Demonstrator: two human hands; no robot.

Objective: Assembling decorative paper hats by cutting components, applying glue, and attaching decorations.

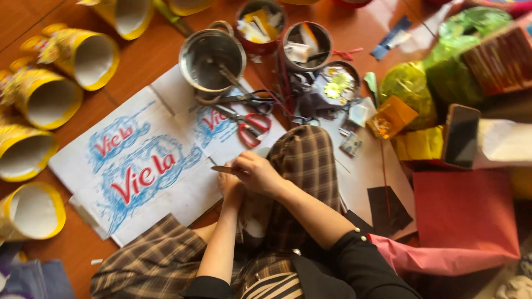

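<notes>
My right hand [256, 171] pinches a thin, flat, brownish strip [221, 169]. My left hand [231, 187] curls beneath it; I cannot tell its grip.

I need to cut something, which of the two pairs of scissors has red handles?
The red-handled scissors lie on the flattened white cardboard, nearer the hands; the dark-handled scissors lie just beyond, beside the metal pot.

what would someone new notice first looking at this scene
Most striking is the row of yellow paper cylinders down the left edge of the wooden floor, open ends facing up. In the middle, the right hand and left hand meet over a thin stick, above a flattened white cardboard sheet printed in blue and red. Red-handled scissors lie beyond them, beside a metal pot.
</notes>
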